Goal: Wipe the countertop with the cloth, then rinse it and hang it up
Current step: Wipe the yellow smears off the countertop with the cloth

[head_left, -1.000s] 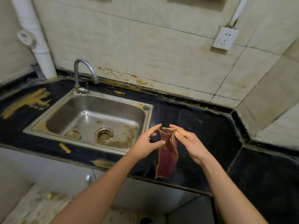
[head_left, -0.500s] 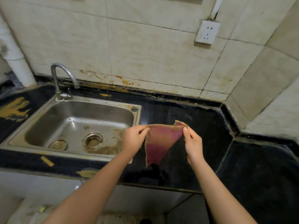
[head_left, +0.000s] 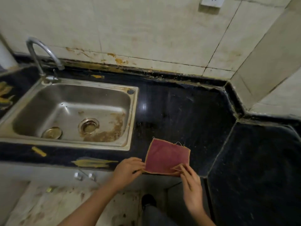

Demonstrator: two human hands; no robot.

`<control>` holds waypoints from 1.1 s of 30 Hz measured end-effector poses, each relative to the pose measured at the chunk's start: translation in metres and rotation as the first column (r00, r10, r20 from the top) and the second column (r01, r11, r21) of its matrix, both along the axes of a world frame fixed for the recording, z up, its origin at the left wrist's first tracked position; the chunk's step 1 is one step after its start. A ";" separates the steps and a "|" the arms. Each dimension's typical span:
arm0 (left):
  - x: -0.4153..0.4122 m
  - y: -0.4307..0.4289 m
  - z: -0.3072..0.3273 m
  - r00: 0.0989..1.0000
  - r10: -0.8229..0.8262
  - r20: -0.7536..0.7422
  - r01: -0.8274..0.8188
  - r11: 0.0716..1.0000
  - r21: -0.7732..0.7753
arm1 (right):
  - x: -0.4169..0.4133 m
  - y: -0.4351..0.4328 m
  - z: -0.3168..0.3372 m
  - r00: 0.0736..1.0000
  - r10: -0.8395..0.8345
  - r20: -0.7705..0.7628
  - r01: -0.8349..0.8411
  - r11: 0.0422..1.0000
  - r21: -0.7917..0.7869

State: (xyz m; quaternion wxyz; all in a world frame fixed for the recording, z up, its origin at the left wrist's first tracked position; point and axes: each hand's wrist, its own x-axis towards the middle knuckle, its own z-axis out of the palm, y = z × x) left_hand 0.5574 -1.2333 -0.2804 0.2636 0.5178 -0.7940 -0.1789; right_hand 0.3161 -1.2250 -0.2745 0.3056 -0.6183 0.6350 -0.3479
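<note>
Wall socket [head_left: 211,1], stained tiles [head_left: 146,30] (orange streaks)

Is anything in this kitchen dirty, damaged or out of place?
Yes. Brown stains cover the floor of the stainless steel sink near its right wall. Yellow smears mark the glossy black countertop edge. The dark red square cloth has loose threads and one folded corner.

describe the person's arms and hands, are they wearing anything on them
The left hand and right hand are ungloved, with no ring, watch or bracelet showing. No sleeves are in view: both arms run bare to the frame edge.
</note>
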 end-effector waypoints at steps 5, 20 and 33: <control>0.000 0.000 0.005 0.984 0.143 -0.110 -0.126 0.980 0.152 | 0.005 -0.004 0.014 1.000 -0.023 -0.005 0.023 1.000 -0.006; -0.022 -0.082 0.011 0.832 0.547 0.097 -0.524 0.715 0.463 | 0.013 -0.110 0.023 0.900 -0.098 -0.425 0.180 0.971 0.157; -0.066 -0.109 0.026 0.811 0.583 -0.037 -0.397 0.597 0.698 | -0.015 -0.161 0.010 0.984 -0.040 -0.172 0.121 0.860 0.495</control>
